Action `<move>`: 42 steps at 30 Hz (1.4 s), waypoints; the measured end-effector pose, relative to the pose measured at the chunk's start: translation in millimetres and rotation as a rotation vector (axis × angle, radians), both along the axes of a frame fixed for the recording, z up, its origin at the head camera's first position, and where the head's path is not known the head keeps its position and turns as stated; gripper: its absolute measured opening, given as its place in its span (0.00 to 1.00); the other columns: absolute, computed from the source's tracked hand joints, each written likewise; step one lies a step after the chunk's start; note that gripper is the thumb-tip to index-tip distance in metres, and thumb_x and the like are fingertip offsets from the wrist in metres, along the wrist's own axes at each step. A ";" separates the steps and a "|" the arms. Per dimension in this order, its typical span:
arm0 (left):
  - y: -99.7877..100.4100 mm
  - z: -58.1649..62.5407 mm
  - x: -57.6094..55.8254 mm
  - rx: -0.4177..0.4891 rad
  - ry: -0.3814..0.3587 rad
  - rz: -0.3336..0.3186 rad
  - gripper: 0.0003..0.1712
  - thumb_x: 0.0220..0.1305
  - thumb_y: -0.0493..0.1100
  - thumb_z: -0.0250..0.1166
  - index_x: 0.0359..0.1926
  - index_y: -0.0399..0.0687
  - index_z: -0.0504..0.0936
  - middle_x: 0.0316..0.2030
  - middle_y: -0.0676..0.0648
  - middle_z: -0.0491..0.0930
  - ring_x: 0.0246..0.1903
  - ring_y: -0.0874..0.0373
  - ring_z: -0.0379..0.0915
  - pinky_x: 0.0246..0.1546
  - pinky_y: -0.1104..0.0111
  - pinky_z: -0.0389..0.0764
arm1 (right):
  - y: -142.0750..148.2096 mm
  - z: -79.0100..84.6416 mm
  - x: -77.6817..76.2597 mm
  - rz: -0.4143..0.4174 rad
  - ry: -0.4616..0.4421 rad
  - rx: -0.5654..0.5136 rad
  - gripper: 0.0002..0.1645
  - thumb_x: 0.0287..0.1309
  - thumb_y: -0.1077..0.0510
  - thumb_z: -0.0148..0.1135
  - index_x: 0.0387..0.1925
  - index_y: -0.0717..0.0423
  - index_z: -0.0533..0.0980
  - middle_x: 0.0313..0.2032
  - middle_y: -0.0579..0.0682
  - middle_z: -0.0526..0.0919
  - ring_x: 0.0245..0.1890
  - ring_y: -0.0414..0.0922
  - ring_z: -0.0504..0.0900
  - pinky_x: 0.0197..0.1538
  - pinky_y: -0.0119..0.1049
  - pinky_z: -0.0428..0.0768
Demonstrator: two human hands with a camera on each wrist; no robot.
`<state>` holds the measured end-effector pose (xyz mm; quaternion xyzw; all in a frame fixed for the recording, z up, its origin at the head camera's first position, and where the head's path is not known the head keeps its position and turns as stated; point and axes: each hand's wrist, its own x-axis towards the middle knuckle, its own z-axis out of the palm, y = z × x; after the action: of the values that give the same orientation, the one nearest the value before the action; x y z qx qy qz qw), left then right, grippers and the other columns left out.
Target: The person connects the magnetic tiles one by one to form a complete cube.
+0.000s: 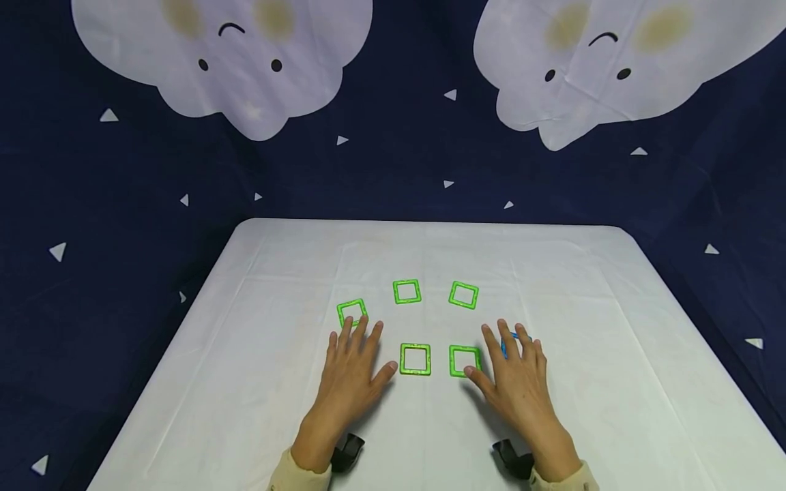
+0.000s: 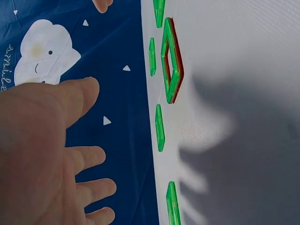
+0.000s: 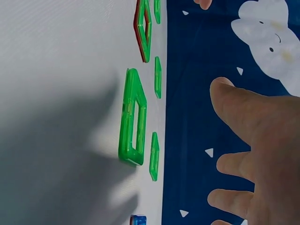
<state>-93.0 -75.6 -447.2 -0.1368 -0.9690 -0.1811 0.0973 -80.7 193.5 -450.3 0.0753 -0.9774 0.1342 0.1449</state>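
Both hands hover palm down with fingers spread, holding nothing. The left hand [image 1: 350, 378] overlaps a green square magnetic tile [image 1: 350, 302] at its fingertips in the head view; its thumb points at another green tile [image 1: 415, 372], which shows a red layer [image 2: 176, 89] beneath it in the left wrist view. Beneath the right hand [image 1: 518, 382] a blue tile [image 1: 504, 349] is mostly hidden by the fingers. The right thumb overlaps the corner of a green tile [image 1: 452, 361], which looks thick in the right wrist view. Shadows under both hands fall on the cloth.
Farther back lie two more green tiles, one in the middle [image 1: 406, 281] and one to the right [image 1: 467, 284]. A white cloth covers the table [image 1: 245, 382]. Behind it hangs a dark blue curtain [image 1: 393, 184] with clouds and small white triangles. Black wrist straps [image 1: 348, 451] show at the cuffs.
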 end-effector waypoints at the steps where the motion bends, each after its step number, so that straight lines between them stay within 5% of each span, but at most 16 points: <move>1: 0.4 0.1 0.0 0.001 -0.004 -0.006 0.38 0.62 0.61 0.57 0.69 0.51 0.63 0.70 0.40 0.58 0.72 0.40 0.45 0.68 0.43 0.50 | -0.2 0.4 -0.2 0.004 0.001 0.001 0.45 0.49 0.40 0.67 0.65 0.54 0.65 0.66 0.65 0.64 0.68 0.66 0.54 0.64 0.65 0.50; 42: 14.3 -8.6 -11.7 0.013 -0.065 -0.209 0.42 0.57 0.63 0.62 0.68 0.50 0.64 0.65 0.42 0.65 0.68 0.40 0.55 0.65 0.46 0.58 | -0.1 0.7 -13.4 0.068 -0.016 -0.008 0.44 0.48 0.40 0.68 0.64 0.54 0.67 0.64 0.60 0.67 0.67 0.65 0.56 0.63 0.64 0.52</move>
<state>-104.7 -61.3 -455.8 -0.2305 -0.9510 -0.2006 0.0472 -94.1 193.4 -449.6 0.1071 -0.9748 0.1437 0.1328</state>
